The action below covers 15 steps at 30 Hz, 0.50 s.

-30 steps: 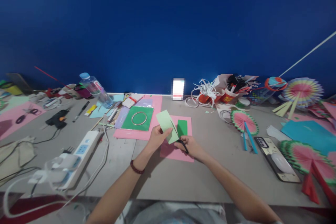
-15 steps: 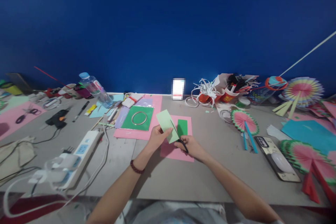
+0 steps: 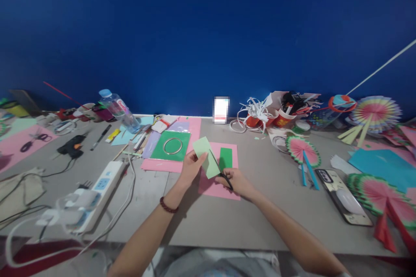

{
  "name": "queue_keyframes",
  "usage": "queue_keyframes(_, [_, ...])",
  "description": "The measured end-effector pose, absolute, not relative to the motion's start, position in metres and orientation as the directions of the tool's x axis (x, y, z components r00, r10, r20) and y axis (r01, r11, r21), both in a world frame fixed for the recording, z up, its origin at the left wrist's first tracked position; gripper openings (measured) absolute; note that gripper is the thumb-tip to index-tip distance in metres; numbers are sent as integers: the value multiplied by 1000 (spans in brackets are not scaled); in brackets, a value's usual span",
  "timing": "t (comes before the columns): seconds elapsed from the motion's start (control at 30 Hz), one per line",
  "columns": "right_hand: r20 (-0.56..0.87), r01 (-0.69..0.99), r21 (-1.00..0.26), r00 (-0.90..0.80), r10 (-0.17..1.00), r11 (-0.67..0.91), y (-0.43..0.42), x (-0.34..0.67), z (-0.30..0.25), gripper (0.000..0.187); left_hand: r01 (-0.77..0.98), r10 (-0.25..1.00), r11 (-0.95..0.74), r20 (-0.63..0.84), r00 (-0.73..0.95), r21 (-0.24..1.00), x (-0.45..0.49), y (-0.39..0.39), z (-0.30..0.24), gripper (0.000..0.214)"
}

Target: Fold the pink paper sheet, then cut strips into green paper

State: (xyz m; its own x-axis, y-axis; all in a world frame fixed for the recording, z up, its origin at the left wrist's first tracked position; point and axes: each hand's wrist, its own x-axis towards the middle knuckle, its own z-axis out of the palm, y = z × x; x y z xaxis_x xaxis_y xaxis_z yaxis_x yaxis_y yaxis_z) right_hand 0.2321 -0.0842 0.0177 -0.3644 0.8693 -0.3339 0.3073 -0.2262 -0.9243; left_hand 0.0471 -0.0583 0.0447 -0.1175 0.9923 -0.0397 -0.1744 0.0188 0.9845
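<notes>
Light green paper point(image 3: 203, 146): pale, plain rectangle, unmarked; held tilted at frame centre above a pink sheet point(image 3: 214, 190) on the desk point(image 3: 266, 220). It is pinched at its lower left by the left hand point(image 3: 191, 169).
Black scissors point(image 3: 222, 174): clasped in the closed right hand point(image 3: 237, 182), blade laid against the paper.
Water bottle point(image 3: 117, 110), left of centre: red label lettering cannot be read.

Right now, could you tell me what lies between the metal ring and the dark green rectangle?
In the head view, the light green paper, held by the left hand, lies between them.
</notes>
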Motion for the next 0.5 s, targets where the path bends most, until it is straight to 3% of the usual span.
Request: queue_keyframes(0.5, [-350,259,-928,-357,866,-269,-83,230,19,38,-161,994,62,-75,-74,985,49,-59,40,38])
